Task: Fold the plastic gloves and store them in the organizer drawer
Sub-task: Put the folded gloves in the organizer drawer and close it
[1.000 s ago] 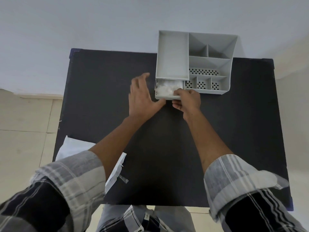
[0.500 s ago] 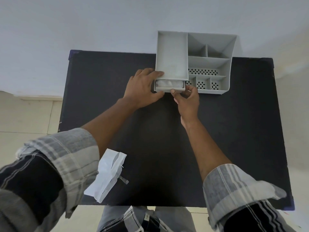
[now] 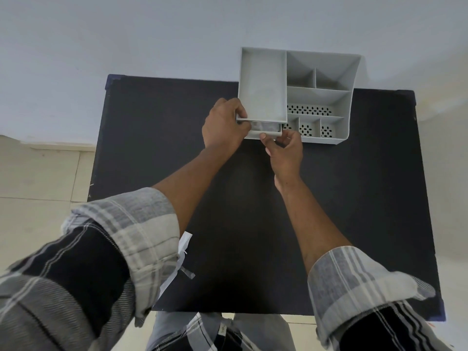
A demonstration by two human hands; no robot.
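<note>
While nearly shut, drawer [image 3: 263,134] with folded gloves [image 3: 266,127] inside organizer [image 3: 316,97].

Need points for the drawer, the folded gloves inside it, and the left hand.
drawer [image 3: 262,135], head view, on its front lip.
folded gloves [image 3: 264,126], head view, on the pale plastic showing in the drawer gap.
left hand [image 3: 222,125], head view, on the back of the hand.
</note>
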